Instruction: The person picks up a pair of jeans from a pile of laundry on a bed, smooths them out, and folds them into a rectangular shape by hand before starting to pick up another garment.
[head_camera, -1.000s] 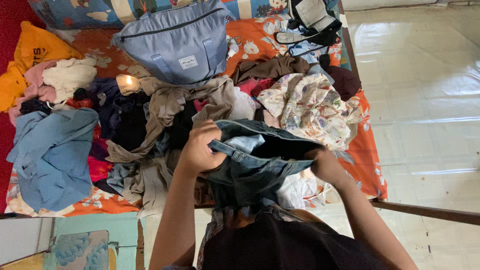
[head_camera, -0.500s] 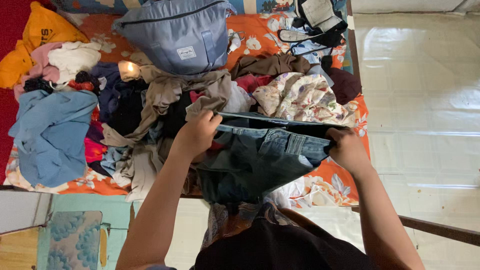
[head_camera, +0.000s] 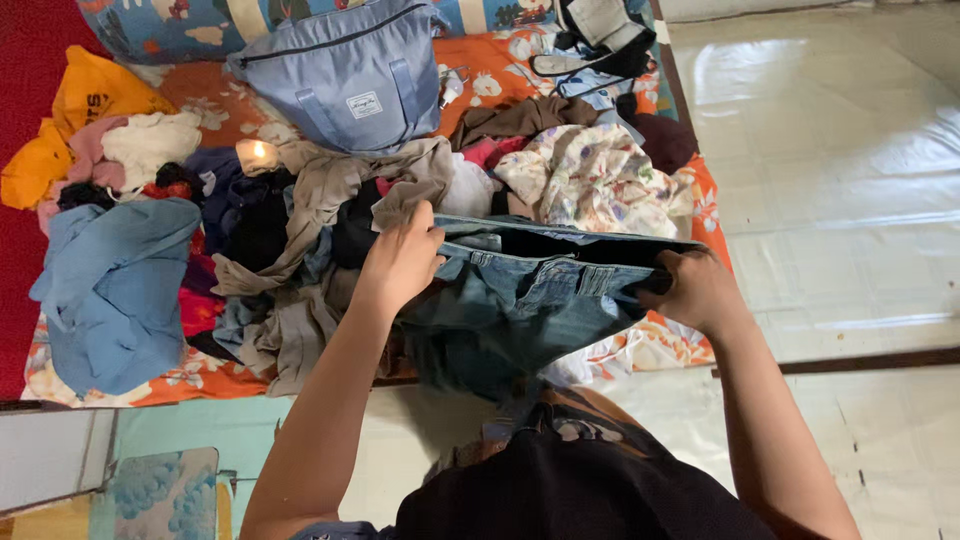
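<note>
I hold a pair of blue denim jeans (head_camera: 530, 305) stretched out by the waistband above the near edge of a bed. My left hand (head_camera: 402, 262) grips the waistband's left end, and my right hand (head_camera: 697, 290) grips its right end. The legs hang down toward my body. Just beyond the jeans lies a heap of mixed clothes (head_camera: 330, 215) on an orange flowered sheet (head_camera: 655, 345).
A light blue bag (head_camera: 350, 75) stands at the back of the bed. A blue shirt (head_camera: 115, 285) and a yellow garment (head_camera: 85, 110) lie at the left, a flowered cloth (head_camera: 595, 180) at the right. Pale tiled floor (head_camera: 850, 170) runs along the right side.
My hands have moved apart, pulling the jeans' waistband out wide and taut. The bunched denim now hangs flat.
</note>
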